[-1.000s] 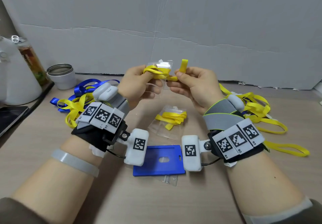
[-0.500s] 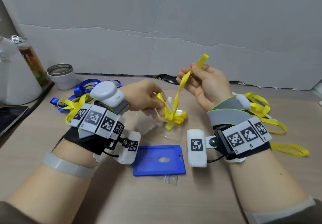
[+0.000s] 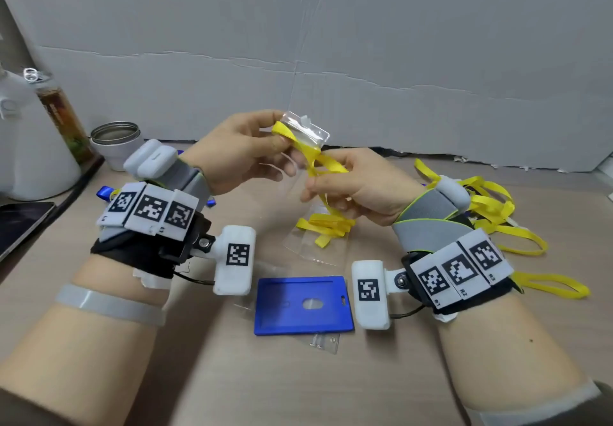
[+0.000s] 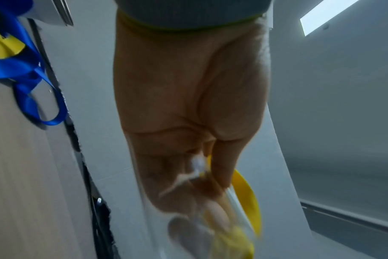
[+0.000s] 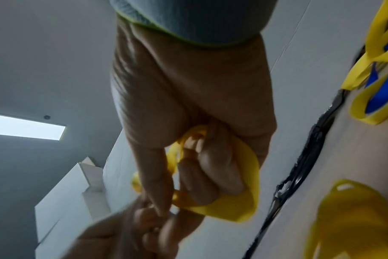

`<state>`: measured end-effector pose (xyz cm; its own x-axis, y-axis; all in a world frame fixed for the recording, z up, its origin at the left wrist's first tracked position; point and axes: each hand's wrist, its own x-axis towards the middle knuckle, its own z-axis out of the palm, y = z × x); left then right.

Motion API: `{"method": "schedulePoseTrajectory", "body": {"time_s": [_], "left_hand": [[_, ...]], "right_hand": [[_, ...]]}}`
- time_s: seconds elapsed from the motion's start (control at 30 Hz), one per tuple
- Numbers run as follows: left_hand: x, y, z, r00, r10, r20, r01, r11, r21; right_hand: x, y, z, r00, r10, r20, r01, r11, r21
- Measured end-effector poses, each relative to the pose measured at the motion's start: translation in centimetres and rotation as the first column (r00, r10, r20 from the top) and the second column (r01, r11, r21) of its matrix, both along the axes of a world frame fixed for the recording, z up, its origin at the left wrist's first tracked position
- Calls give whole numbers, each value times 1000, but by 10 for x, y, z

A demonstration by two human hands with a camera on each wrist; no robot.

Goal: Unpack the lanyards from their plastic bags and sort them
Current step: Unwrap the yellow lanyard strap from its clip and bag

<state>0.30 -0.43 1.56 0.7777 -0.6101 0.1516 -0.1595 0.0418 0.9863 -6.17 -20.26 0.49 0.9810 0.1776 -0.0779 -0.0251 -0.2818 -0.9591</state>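
Observation:
My left hand (image 3: 282,132) is raised above the table and pinches a small clear plastic bag (image 3: 306,130) together with one end of a yellow lanyard (image 3: 326,165). My right hand (image 3: 318,188), just below and to the right, grips the same yellow strap in curled fingers (image 5: 210,168). The strap hangs down toward a second yellow lanyard in its clear bag (image 3: 323,226) lying on the table. In the left wrist view the bag and the yellow strap (image 4: 248,201) show blurred at my fingertips.
A blue card holder (image 3: 303,304) lies near the front, with a scrap of clear plastic (image 3: 325,342) below it. Loose yellow lanyards (image 3: 491,206) are piled at the right, blue lanyards (image 4: 22,70) at the left. A steel cup (image 3: 114,142), a bottle and a tablet (image 3: 20,223) stand far left.
My left hand has risen from the table with the bag. My right hand has come down from holding the strap high and now grips it close to the left hand.

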Motion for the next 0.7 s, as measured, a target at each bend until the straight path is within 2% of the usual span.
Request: {"method": "schedulePoseTrajectory", "body": {"time_s": [0.07,0.13,0.23,0.33,0.53,0.6,0.7], "left_hand": [[-2,2,2,994,-110,-25,110,994,25],[-5,1,3,983,-178,-47,181,980,77],[-9,-3,4,972,-228,-62,235,955,179],[-14,-8,3,962,-272,-17,262,909,323],[-10,-10,-1,990,-106,89,38,827,560],[-6,-10,-5,993,-8,120,-60,835,547],[0,-9,-9,981,158,114,-191,886,422]], "right_hand": [[-1,1,-1,1000,14,-7,-14,1000,17],[1,-1,-3,999,-50,1,50,998,44],[5,-2,-3,983,-186,-7,185,974,133],[5,-1,1,968,-248,-27,246,930,274],[10,-5,5,940,-340,1,288,799,528],[8,-4,10,952,-307,5,242,759,605],[5,-3,13,954,-299,22,227,767,601]]}}
